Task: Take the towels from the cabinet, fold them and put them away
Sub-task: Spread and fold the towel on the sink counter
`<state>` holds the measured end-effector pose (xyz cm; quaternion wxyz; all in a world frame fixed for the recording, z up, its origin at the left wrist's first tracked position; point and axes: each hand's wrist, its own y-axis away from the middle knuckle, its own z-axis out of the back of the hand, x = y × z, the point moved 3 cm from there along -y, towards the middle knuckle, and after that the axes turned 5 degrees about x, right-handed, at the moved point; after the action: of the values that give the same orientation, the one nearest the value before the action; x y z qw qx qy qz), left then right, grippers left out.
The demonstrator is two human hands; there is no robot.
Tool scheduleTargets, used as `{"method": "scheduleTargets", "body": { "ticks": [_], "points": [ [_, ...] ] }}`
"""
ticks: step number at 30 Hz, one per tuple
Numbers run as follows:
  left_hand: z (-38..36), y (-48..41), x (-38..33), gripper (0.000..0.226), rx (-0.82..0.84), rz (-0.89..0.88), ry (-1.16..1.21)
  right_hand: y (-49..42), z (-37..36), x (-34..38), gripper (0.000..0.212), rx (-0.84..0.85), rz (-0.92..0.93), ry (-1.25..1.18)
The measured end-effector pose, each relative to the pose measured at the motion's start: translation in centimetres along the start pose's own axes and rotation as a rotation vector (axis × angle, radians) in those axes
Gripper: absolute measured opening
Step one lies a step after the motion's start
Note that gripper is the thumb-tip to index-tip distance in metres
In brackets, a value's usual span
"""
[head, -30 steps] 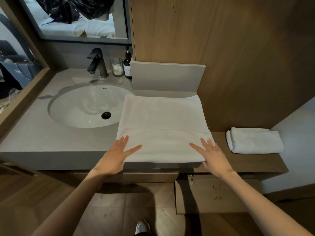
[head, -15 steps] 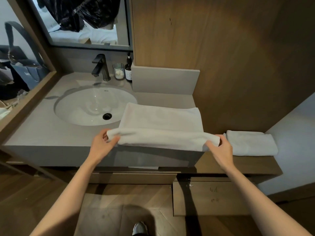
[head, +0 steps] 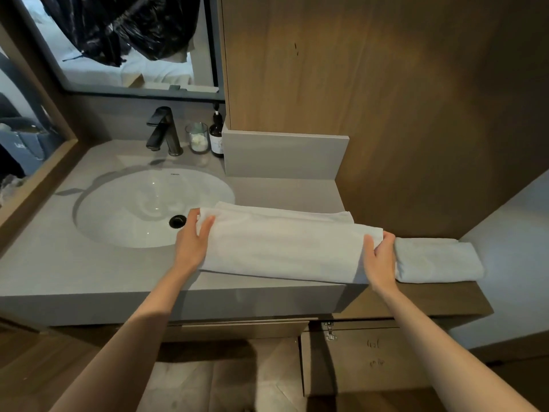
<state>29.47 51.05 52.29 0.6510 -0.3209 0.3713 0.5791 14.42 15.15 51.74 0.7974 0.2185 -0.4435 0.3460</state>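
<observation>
A grey vanity counter (head: 98,272) fills the view, with a white oval sink (head: 142,209) sunk into it and wood panelling behind. Your towel (head: 282,245) lies just right of the sink, folded into a long band across the counter, its left end overlapping the basin's rim. Your left hand (head: 193,242) grips that left end, thumb on top and fingers curled round the edge. Your right hand (head: 380,257) pinches the other end the same way, thumb over, fingers wrapped behind. Beyond that hand, further from the sink, a second towel (head: 436,260) sits folded on a wooden ledge (head: 445,298), touching the end you hold. Behind the sink stand a dark tap (head: 165,130), a glass (head: 197,137) and a brown bottle (head: 216,135).
</observation>
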Motion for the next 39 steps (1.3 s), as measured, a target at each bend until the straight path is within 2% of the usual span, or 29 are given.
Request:
{"method": "scheduleTargets", "body": {
  "ticks": [4, 10, 16, 22, 25, 30, 34, 39],
  "points": [
    [-1.1, -2.2, 0.3, 0.044, -0.002, 0.056, -0.153, -1.5, -0.8, -0.1, 0.036, 0.018, -0.02, 0.111],
    [-2.4, -4.6, 1.2, 0.045, 0.031, 0.134, -0.13, -3.3, -1.6, 0.3, 0.033, 0.038, 0.007, 0.199],
    [-3.2, -7.3, 2.0, 0.042, 0.071, 0.17, -0.051, -6.2, -2.5, 0.2, 0.022, 0.092, 0.018, 0.142],
    [-4.3, -9.3, 1.4, 0.046, 0.133, 0.21, -0.109, -8.9, -3.4, -1.8, 0.016, 0.17, -0.093, 0.065],
    [-4.7, -9.8, 2.1, 0.043, 0.173, 0.247, -0.087, -9.9, -3.7, -2.8, 0.02, 0.185, -0.126, 0.071],
    [-4.0, -9.2, 3.3, 0.065, 0.247, 0.351, -0.036, -10.2, -3.6, -3.3, 0.039, 0.194, -0.267, -0.027],
    [-3.9, -7.5, 3.7, 0.038, 0.294, 0.329, -0.067, -9.3, -3.2, -4.1, 0.036, 0.276, -0.296, -0.119],
    [-3.9, -6.3, 2.5, 0.03, 0.157, 0.219, -0.117, -7.6, -3.2, -2.3, 0.027, 0.206, -0.09, 0.013]
  ]
}}
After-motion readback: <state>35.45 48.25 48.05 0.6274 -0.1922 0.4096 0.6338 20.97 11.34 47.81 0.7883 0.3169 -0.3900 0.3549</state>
